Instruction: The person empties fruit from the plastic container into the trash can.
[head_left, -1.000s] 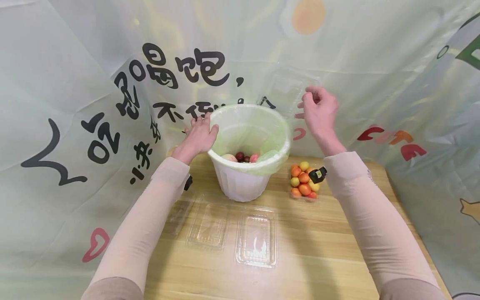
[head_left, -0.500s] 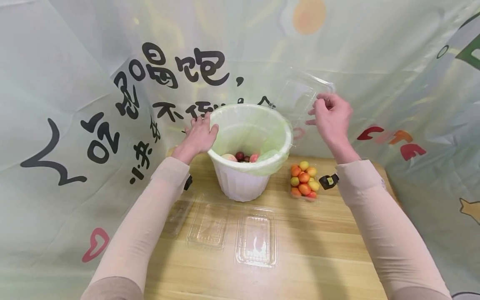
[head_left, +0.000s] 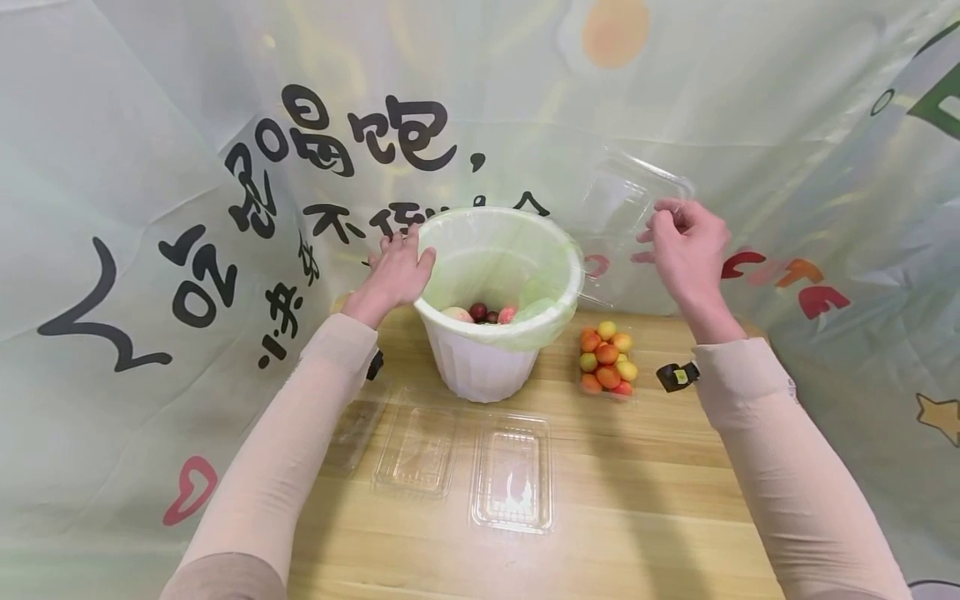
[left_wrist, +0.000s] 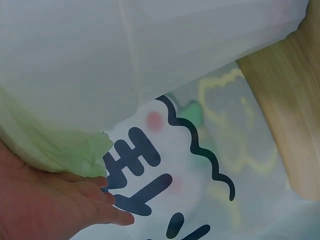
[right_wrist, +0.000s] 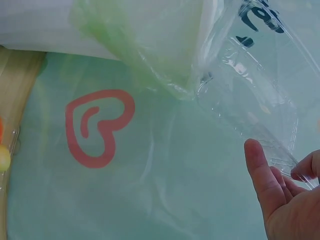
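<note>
My left hand (head_left: 396, 268) rests on the left rim of a white bin (head_left: 480, 367) lined with a thin green bag (left_wrist: 55, 145); its fingers are extended. Inside the bin lie some round dark red and pinkish fruits (head_left: 478, 312). Right of the bin, above the table, my right hand (head_left: 692, 242) pinches the edge of a clear plastic container (head_left: 626, 187), seen closer in the right wrist view as a clear ribbed container (right_wrist: 250, 85). That container hangs tilted beside the bin's right rim. In the left wrist view my left hand (left_wrist: 60, 205) touches the bag's folded edge.
Clear plastic containers (head_left: 513, 475) lie in a row on the wooden table (head_left: 600, 517) in front of the bin. A clear box of small orange and yellow fruits (head_left: 607, 360) stands right of it. A printed cloth (head_left: 225, 50) hangs behind and at both sides.
My right hand has moved to the right and slightly down, carrying the clear container away from the bin's rim. The left hand has stayed on the rim.
</note>
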